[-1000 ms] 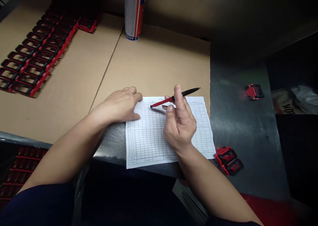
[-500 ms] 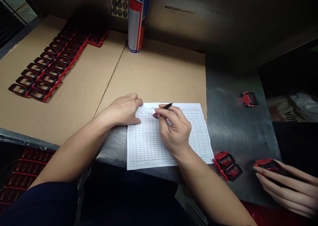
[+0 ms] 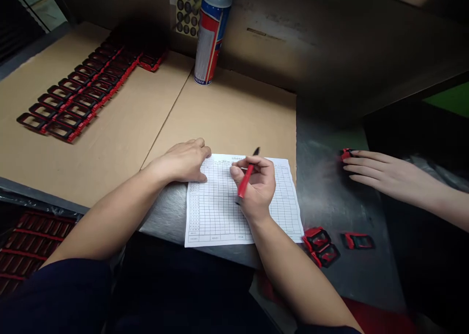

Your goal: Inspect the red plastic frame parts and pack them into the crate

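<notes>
Your printed form (image 3: 218,214) is thin white paper, matt, its edges slightly wavy. The red-and-black pen (image 3: 245,181) looks like smooth plastic to you. Beneath, your worktop (image 3: 163,211) is grey metal, finely scratched, with a dull sheen, partly covered by matt brown cardboard (image 3: 234,114). You have a glossy printed spray can (image 3: 210,43), frames (image 3: 87,100) that look like hard plastic, and a dark cloth sleeve (image 3: 69,290).

Dark navy sleeves (image 3: 73,292), bare hands (image 3: 186,161)
</notes>
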The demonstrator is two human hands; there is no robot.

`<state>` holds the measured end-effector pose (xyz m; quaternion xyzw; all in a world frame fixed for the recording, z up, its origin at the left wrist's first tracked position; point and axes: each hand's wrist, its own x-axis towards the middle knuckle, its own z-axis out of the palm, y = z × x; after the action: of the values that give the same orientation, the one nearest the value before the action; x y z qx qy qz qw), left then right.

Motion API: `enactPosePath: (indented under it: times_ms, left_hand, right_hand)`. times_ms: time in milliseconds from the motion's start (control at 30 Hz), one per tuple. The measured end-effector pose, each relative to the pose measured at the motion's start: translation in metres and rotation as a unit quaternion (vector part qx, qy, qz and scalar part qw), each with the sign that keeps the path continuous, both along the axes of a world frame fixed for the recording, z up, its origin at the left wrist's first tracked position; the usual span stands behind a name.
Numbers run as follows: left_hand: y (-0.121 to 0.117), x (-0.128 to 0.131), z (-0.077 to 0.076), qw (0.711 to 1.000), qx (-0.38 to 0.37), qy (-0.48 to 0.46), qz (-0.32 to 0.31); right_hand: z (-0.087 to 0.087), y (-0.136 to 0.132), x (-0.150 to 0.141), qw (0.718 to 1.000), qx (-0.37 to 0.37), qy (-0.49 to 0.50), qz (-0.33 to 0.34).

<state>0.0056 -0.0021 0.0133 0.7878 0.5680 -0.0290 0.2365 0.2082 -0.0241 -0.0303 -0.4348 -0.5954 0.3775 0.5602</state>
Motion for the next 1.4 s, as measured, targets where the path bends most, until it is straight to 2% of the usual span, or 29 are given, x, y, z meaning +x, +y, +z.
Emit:
enactPosePath:
  times_ms: [167, 233, 300, 433, 667, 767, 867, 933, 1133, 1233, 1300, 1367, 1400]
  left_hand:
    - [0.000, 0.000, -0.001, 1.000, 0.003, -0.006, -0.005]
    - [0.000, 0.000, 0.000, 1.000, 0.004, -0.002, -0.009]
    - [0.000, 0.001, 0.000, 1.000, 0.001, 0.002, -0.013]
    - [0.000, 0.001, -0.001, 1.000, -0.001, 0.000, -0.016]
    - [0.001, 0.000, -0.003, 1.000, 0.005, -0.017, -0.012]
    - [0.002, -0.002, -0.005, 0.999, 0.006, -0.029, -0.017]
    - [0.004, -0.007, -0.010, 0.998, 0.004, -0.053, -0.022]
    - [0.007, -0.011, -0.013, 0.997, 0.002, -0.081, -0.017]
    - [0.019, -0.022, -0.017, 0.982, 0.005, -0.188, 0.016]
    - [0.021, -0.027, -0.020, 0.974, 0.019, -0.220, 0.043]
    - [0.022, -0.029, -0.024, 0.966, 0.034, -0.246, 0.069]
    - [0.023, -0.031, -0.030, 0.956, 0.052, -0.273, 0.096]
    - [0.024, -0.031, -0.032, 0.950, 0.061, -0.286, 0.109]
  right_hand:
    - [0.001, -0.001, -0.005, 0.981, -0.180, -0.007, 0.073]
    - [0.001, 0.000, -0.007, 0.973, -0.220, -0.002, 0.076]
    - [-0.001, 0.000, -0.008, 0.972, -0.227, -0.025, 0.060]
    - [-0.004, 0.001, -0.009, 0.978, -0.183, -0.094, 0.033]
    - [-0.006, -0.001, -0.006, 0.983, -0.137, -0.111, 0.043]
    - [-0.006, -0.002, -0.002, 0.988, -0.035, -0.149, 0.028]
    - [-0.006, -0.001, 0.004, 0.971, 0.108, -0.212, 0.024]
    - [-0.004, 0.000, 0.006, 0.959, 0.163, -0.232, 0.015]
    - [0.008, 0.001, 0.005, 0.932, 0.299, -0.183, -0.097]
    - [0.013, -0.002, 0.007, 0.931, 0.315, -0.151, -0.105]
    - [0.014, -0.008, 0.010, 0.936, 0.300, -0.153, -0.100]
    - [0.011, -0.017, 0.012, 0.955, 0.230, -0.160, -0.094]
    - [0.007, -0.023, 0.011, 0.970, 0.171, -0.154, -0.084]
